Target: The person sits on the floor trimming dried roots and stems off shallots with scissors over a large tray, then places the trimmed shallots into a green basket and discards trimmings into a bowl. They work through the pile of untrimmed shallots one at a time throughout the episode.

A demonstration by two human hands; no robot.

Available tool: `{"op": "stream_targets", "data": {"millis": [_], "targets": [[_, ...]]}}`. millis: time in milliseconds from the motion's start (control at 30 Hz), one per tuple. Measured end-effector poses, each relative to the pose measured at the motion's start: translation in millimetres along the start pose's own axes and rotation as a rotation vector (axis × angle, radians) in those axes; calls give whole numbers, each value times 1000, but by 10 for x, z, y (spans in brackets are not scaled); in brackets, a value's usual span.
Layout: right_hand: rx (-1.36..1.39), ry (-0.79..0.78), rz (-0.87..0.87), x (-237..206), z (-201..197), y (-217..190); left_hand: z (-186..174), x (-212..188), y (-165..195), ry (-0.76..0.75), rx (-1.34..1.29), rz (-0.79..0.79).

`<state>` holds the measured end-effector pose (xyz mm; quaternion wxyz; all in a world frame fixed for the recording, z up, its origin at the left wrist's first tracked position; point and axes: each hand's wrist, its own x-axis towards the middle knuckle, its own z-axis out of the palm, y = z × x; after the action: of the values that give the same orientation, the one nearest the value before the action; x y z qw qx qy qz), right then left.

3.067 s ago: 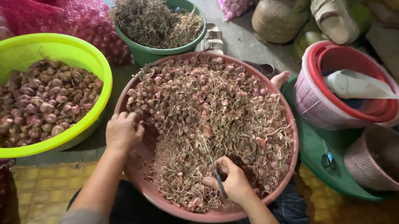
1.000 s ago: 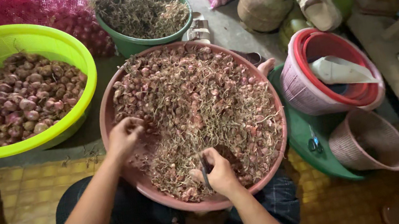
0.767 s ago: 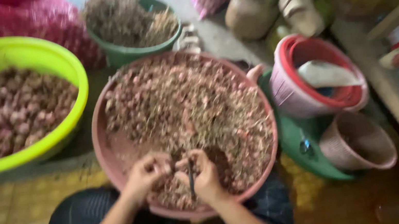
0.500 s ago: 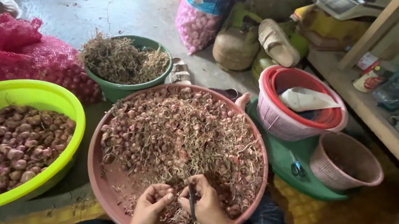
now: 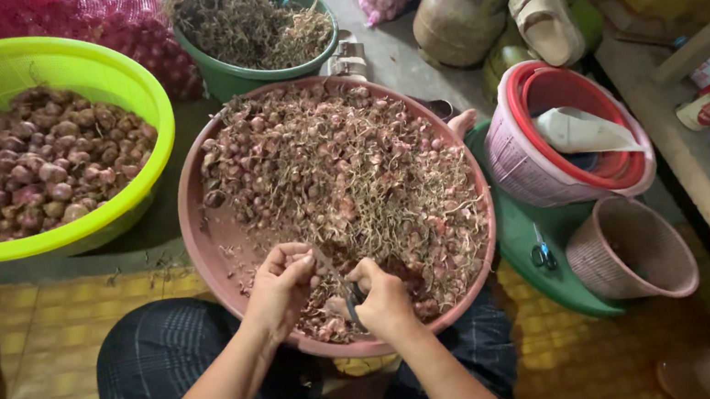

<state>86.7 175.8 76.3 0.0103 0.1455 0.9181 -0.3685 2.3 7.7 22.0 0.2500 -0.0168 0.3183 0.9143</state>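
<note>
A wide pink basin (image 5: pixel 192 227) holds a heap of small shallots (image 5: pixel 342 173) with dry stems and roots. Both my hands work over its near edge. My left hand (image 5: pixel 279 284) pinches a shallot between its fingers. My right hand (image 5: pixel 383 299) is closed around a small dark-handled knife (image 5: pixel 352 300), its blade pointing toward the left hand. The two hands nearly touch. My legs in dark checked cloth sit under the basin.
A lime-green basin (image 5: pixel 121 84) of trimmed shallots stands at the left. A dark green tub (image 5: pixel 217 75) of cut roots is behind. Red mesh sacks (image 5: pixel 70 17) lie at the back. Pink baskets (image 5: pixel 630 249) and a red-rimmed one (image 5: pixel 526 166) sit on a green tray at the right, with small scissors (image 5: pixel 543 254).
My left hand has come back from the middle of the pile to meet my right hand at the near edge, now holding a shallot against the knife. The view shifted.
</note>
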Motion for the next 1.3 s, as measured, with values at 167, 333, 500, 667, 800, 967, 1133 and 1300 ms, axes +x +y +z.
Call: {"op": "stream_targets", "data": {"millis": [167, 333, 500, 667, 800, 967, 1133, 1300], "targets": [[214, 10, -45, 53, -13, 62, -12, 5, 28, 7, -16, -17], [261, 0, -183, 61, -92, 93, -4, -25, 57, -45, 39, 62], [107, -112, -75, -32, -192, 52, -41, -33, 56, -36, 159, 142], [57, 12, -307, -46, -123, 42, -93, -36, -8, -74, 16, 40], [99, -46, -84, -39, -96, 50, -115, -60, -69, -104, -17, -19], [135, -127, -82, -25, -154, 90, -175, -57, -72, -138, 3, -49], [258, -183, -99, 28, -102, 220, -145, -82, -70, -163, 62, -162], [414, -257, -35, 112, -30, 391, -6, -215, 331, -6, 529, -166]]}}
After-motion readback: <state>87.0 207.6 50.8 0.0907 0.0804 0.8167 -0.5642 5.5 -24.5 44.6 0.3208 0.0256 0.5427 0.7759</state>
